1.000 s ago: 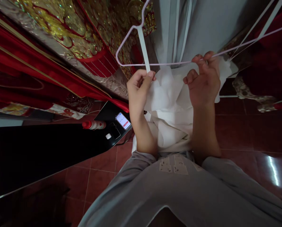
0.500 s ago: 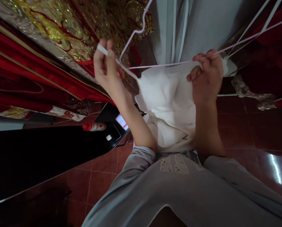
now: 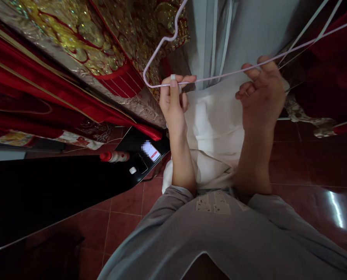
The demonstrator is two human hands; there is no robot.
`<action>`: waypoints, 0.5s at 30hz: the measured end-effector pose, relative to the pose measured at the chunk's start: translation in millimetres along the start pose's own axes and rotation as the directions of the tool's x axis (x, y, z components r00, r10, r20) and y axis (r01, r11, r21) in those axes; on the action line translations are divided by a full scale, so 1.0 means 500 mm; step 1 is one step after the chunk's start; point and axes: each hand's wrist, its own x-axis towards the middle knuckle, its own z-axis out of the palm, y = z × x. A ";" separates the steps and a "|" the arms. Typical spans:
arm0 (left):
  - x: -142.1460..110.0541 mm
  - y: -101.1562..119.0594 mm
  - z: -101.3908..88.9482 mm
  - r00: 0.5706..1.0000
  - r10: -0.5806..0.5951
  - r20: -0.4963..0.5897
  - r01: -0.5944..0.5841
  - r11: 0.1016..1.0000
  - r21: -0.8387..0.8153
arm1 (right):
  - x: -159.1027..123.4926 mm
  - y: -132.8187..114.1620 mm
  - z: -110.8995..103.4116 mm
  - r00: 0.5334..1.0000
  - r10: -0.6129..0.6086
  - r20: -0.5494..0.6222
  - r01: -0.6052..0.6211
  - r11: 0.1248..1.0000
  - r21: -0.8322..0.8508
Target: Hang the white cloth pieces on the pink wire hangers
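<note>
A lilac clothes hanger (image 3: 217, 77) stretches across the view, its notched left shoulder bending upward. My left hand (image 3: 173, 99) is closed at the hanger's lower left corner, where a narrow white strap (image 3: 173, 77) is pinched between thumb and finger. The long bar runs across this hand's fingers. My right hand (image 3: 260, 95) is at the bar's right part, upper fingers hooked behind it and lower fingers curled. Below and between my hands hangs a white garment (image 3: 211, 124), its lower part bunched toward my waist. Where the strap joins it is hidden.
Red and gold sequinned garments (image 3: 82, 42) hang close on the left. A black tabletop (image 3: 59, 190) carries a red-capped bottle (image 3: 115, 156), a lit phone (image 3: 152, 151) and a small white case (image 3: 133, 170). Grey fabric (image 3: 249, 31) hangs ahead, dark red cloth (image 3: 336, 58) at right.
My left hand has moved right and slightly down, bringing the white strap onto the hanger's bar near its corner. My right hand has shifted slightly right along the bar.
</note>
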 end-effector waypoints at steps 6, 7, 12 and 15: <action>0.007 -0.002 -0.008 0.994 -0.091 -0.055 0.086 0.992 -0.092 | 0.053 -0.029 -0.067 0.939 -0.153 -0.309 0.163 0.987 0.006; 0.007 -0.003 -0.006 0.989 -0.125 -0.081 0.116 0.987 -0.110 | 0.059 -0.032 -0.072 0.941 -0.155 -0.302 0.161 0.987 -0.004; 0.008 -0.006 -0.003 0.996 -0.063 -0.066 0.066 0.997 0.045 | 0.078 -0.027 -0.073 0.975 -0.187 -0.118 0.173 0.977 -0.121; 0.009 -0.005 -0.007 1.000 0.007 -0.002 -0.007 0.994 0.108 | 0.070 -0.021 -0.069 0.954 -0.267 -0.134 0.252 0.960 -0.123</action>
